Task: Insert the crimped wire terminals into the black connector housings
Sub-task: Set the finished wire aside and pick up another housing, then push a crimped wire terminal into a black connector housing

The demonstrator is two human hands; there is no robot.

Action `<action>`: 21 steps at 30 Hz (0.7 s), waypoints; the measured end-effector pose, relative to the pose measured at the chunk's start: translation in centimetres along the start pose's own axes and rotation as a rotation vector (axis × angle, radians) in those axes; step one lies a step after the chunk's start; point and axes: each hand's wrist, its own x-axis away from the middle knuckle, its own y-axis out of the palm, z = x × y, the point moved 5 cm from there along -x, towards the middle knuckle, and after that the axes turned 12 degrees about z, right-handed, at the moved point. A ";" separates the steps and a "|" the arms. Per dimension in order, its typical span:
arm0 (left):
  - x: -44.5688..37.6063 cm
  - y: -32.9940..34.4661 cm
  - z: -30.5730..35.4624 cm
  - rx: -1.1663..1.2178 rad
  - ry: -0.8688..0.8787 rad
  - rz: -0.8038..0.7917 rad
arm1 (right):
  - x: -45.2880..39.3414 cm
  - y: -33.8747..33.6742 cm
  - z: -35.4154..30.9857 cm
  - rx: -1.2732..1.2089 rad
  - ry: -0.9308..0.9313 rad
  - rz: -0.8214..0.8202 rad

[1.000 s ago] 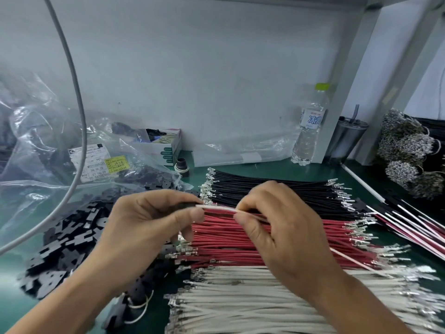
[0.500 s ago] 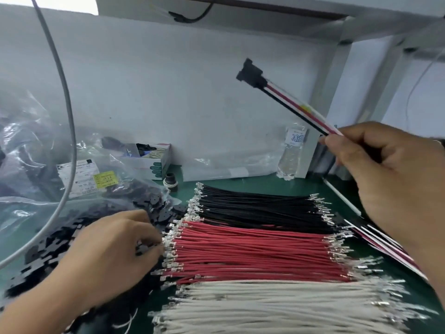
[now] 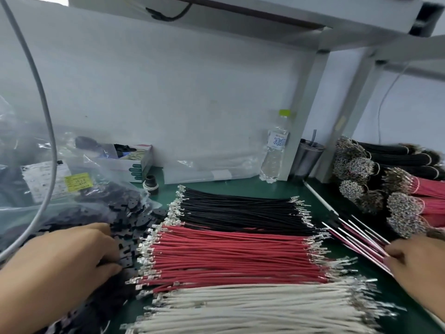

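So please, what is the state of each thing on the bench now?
left hand: on the black connector housings, grip unclear
right hand: on the finished harnesses
red wires: loose, flat
water bottle: upright, capped
small box: open

A wire-harness assembly workstation: sorted rows of black, red and white crimped wires (image 3: 236,251) cover a green tabletop (image 3: 240,183), beside bagged black plastic connector housings (image 3: 127,213) and bundled wire stock (image 3: 390,189).

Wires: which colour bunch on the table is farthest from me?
The black wires. They lie at the back, closest to the wall. The red wires sit in the middle and the white wires are nearest you.
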 end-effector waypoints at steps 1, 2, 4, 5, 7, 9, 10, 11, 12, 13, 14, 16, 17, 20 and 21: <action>0.0 0.0 0.1 -0.003 -0.005 -0.003 | -0.1 -1.8 -2.1 0.014 0.011 0.053; 0.0 0.0 0.2 0.002 -0.015 -0.005 | -0.2 -3.9 -4.5 -0.022 0.003 0.133; -0.2 -0.1 0.1 0.022 -0.021 0.017 | -0.2 -7.4 -10.1 -0.159 -0.123 0.267; -0.2 -0.2 0.1 0.028 -0.014 0.034 | -0.3 -8.3 -13.2 -0.228 -0.187 0.260; -0.3 -0.5 -0.1 0.038 -0.010 0.045 | -0.8 -9.0 -19.3 -0.396 -0.335 0.202; -0.4 -1.0 0.1 0.038 -0.023 0.054 | -1.5 -8.4 -25.0 -0.483 -0.453 0.155; -0.3 -1.3 0.3 0.032 -0.030 0.058 | -1.8 -7.8 -27.4 -0.509 -0.493 0.124; -0.3 -1.5 0.7 0.023 -0.035 0.064 | -2.0 -7.0 -29.5 -0.538 -0.522 0.083; -0.2 -1.8 1.0 0.010 -0.038 0.065 | -2.2 -6.0 -31.1 -0.561 -0.532 0.029; -0.2 -2.0 1.4 -0.008 -0.036 0.066 | -2.3 -5.0 -32.4 -0.582 -0.530 -0.018; -0.1 -2.2 1.7 -0.034 -0.039 0.060 | -2.4 -4.1 -33.2 -0.592 -0.516 -0.056; 0.1 -2.5 2.4 -0.074 -0.040 0.048 | -2.5 -3.0 -34.1 -0.589 -0.490 -0.055; 0.2 -2.6 2.7 -0.087 -0.032 0.046 | -2.7 -2.8 -34.2 -0.590 -0.482 -0.036; 0.3 -3.1 3.7 -0.074 -0.026 0.068 | -3.2 -3.0 -34.2 -0.599 -0.484 -0.006; 0.4 -3.3 3.9 -0.059 -0.041 0.078 | -3.3 -3.3 -34.2 -0.588 -0.497 0.013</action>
